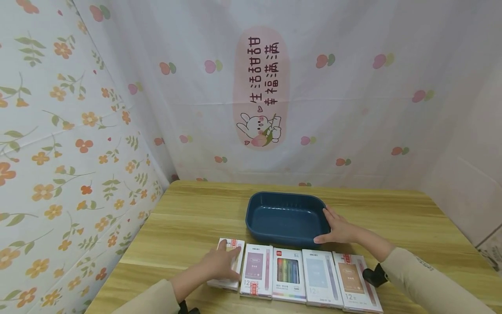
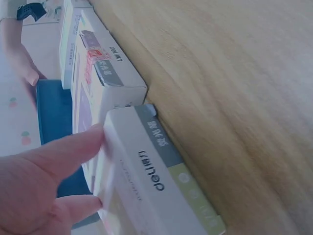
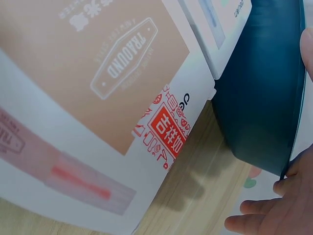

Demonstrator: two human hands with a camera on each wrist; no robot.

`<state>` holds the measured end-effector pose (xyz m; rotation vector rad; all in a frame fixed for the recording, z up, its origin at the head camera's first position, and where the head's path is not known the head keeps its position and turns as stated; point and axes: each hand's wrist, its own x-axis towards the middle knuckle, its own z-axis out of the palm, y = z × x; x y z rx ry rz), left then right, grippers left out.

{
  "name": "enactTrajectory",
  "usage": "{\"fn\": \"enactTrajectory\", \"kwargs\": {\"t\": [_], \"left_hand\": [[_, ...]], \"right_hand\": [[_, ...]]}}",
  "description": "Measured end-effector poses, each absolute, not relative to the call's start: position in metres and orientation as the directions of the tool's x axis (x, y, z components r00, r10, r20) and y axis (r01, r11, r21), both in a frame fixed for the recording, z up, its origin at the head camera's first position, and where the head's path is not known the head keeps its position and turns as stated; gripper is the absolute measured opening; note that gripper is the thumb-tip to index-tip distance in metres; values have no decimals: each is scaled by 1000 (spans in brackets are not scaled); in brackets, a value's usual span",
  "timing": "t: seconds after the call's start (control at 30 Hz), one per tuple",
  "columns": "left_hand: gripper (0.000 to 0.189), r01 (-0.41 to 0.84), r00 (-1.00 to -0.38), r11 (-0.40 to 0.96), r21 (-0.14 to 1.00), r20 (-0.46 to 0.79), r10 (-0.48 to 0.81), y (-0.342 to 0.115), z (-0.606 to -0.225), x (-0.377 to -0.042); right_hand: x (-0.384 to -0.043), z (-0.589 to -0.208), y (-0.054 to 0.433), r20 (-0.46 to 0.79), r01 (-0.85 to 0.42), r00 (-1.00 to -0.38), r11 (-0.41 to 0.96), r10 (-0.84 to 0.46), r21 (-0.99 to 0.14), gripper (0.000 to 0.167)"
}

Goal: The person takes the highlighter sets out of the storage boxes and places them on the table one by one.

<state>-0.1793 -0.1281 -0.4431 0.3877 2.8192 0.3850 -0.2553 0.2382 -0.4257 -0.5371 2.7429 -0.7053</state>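
Several white pen boxes lie in a row along the table's near side. My left hand (image 1: 219, 265) rests over the leftmost box (image 2: 146, 181), its thumb and a finger touching the face. To the right come a purple-panelled box (image 1: 254, 265), a box with a rainbow of pens (image 1: 288, 272), a blue-panelled box (image 1: 317, 274) and a brown-panelled highlighter box (image 1: 353, 279). Behind the row stands a dark blue plastic basin (image 1: 288, 220) with nothing in it. My right hand (image 1: 340, 229) touches its right end, thumb at the near corner, fingers spread along the outside.
The wooden table (image 1: 188, 209) reaches back to a white curtain (image 1: 353, 122) with printed fruit and a rabbit. A flowered curtain (image 1: 70, 174) hangs along the left side. Bare wood (image 1: 412, 226) shows right of the basin.
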Motion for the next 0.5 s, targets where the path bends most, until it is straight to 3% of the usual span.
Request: {"fn": "enactTrajectory", "kwargs": {"t": [0.37,0.5], "left_hand": [[85,237,-910,951,200,-297,290,-125,-434,-177],[76,230,-924,943,240,-252,289,-129,-428,-181]], "right_hand": [[-257,-420,235,-164,-305,-884,805,-438,-508,111],[-256,-408,245,-130,-319,-885,784,-448,-532,104]]}}
